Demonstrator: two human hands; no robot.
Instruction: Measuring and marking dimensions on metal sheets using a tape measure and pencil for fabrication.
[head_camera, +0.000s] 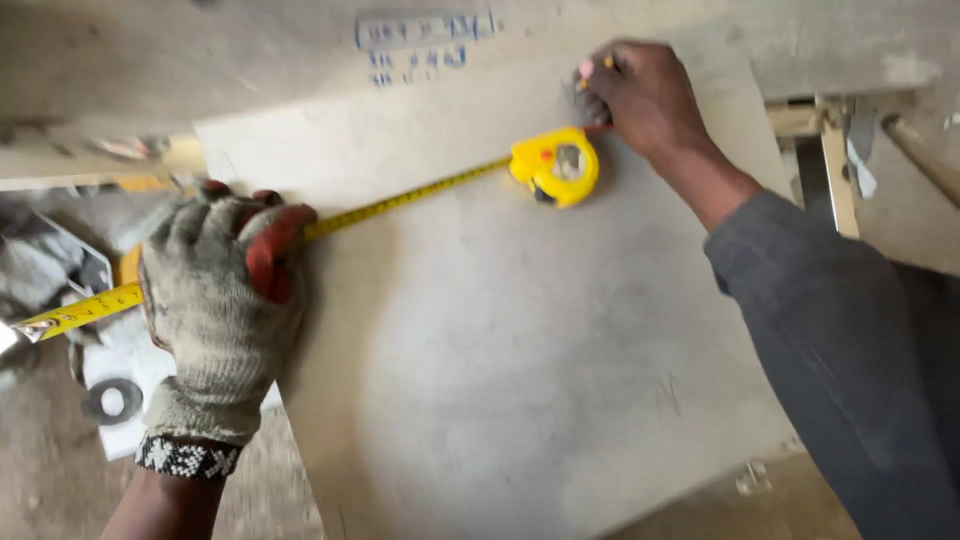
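Pressing flat near the bottom left, left hand (222, 300) in a worn grey knit glove with red fingertips, beaded band at the wrist, fingers close together and laid over the yellow tape blade (400, 202), pinning it down right at the left edge of the pale board (520, 380). Tape blade running on past that edge to the left, free end (60, 318) hanging out over the cluttered floor. Below and left of the glove, off the board, a dark ring-shaped washer (111, 401) lying on a white scrap. Wide bare stretch of board across the middle and lower right, nothing resting on it, dusty and faintly scratched, near edge slanting down toward the bottom of the frame. Along the right side, dark grey sleeve (830, 340) crossing above the board's right margin. Farther up, tape blade rising diagonally to the yellow tape case (556, 166), lying on the board close to its far edge. Just beyond the case, bare right hand (640, 95), fingers curled together around a small pencil stub (592, 72), tip against the board beside the case. Farthest back, blue handwritten marks (420, 45) on the grey surface behind, and a wooden frame (825, 150) off the board's far right corner.
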